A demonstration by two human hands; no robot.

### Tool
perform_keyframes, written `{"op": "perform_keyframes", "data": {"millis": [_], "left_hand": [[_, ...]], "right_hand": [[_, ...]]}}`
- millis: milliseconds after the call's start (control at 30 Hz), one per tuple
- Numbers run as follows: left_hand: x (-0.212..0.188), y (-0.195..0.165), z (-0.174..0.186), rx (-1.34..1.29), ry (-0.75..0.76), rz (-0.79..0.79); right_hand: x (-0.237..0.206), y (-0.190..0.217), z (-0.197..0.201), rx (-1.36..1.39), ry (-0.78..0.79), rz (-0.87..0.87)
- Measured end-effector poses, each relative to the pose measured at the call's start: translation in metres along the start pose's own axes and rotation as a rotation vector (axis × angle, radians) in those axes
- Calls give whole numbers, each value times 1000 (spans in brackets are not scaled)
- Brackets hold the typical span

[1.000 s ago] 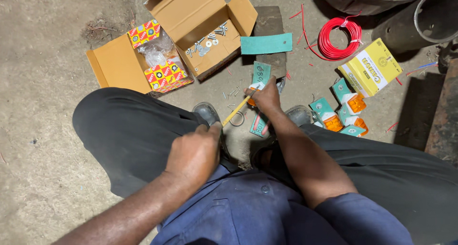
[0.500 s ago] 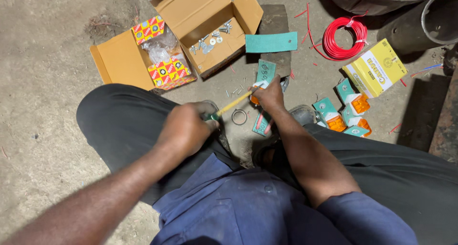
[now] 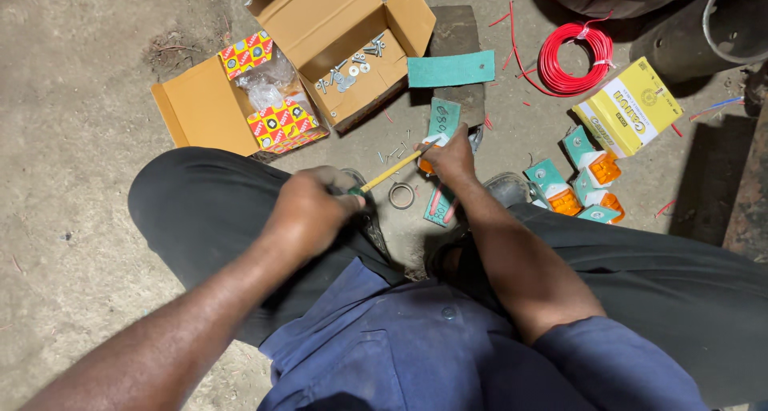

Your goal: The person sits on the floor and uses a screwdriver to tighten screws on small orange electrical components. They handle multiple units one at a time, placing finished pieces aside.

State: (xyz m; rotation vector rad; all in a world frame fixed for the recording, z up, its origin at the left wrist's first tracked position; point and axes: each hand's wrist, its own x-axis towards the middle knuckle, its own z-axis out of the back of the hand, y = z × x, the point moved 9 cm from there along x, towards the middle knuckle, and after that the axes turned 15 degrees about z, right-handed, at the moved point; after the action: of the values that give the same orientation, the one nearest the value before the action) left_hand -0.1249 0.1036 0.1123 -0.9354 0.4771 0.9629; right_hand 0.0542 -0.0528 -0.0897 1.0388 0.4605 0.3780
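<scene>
My left hand (image 3: 310, 209) is closed around the handle end of a thin yellow-shafted screwdriver (image 3: 394, 169) that runs up and to the right. Its tip meets a small orange and teal part that my right hand (image 3: 452, 157) grips on the concrete floor between my shoes. A teal card (image 3: 442, 120) stands just above the right hand. A small metal ring (image 3: 401, 195) lies on the floor under the screwdriver shaft. What exactly the right hand's fingers cover is hidden.
An open cardboard box (image 3: 344, 35) with screws and washers sits ahead, next to colourful small boxes (image 3: 276, 123). A red wire coil (image 3: 570, 57), a yellow box (image 3: 629, 105) and several teal-and-orange lamp units (image 3: 578, 179) lie to the right. Dark metal drums (image 3: 720, 11) stand far right.
My left hand has moved up from my lap to the screwdriver's handle and closed on it. The right hand has stayed on the part.
</scene>
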Motion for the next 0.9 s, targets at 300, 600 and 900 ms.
{"op": "perform_keyframes", "data": {"millis": [300,600,900], "left_hand": [[-58,-66,2,691,-339,-722],[-12,-26,16,412,-214,-329],[-39,-50,16,184,-306,-403]], "right_hand": [[-1,-2,2,-73,9,-46],[0,-7,-1,-61,13,-64],[0,-7,2,-80,-3,-59]]}}
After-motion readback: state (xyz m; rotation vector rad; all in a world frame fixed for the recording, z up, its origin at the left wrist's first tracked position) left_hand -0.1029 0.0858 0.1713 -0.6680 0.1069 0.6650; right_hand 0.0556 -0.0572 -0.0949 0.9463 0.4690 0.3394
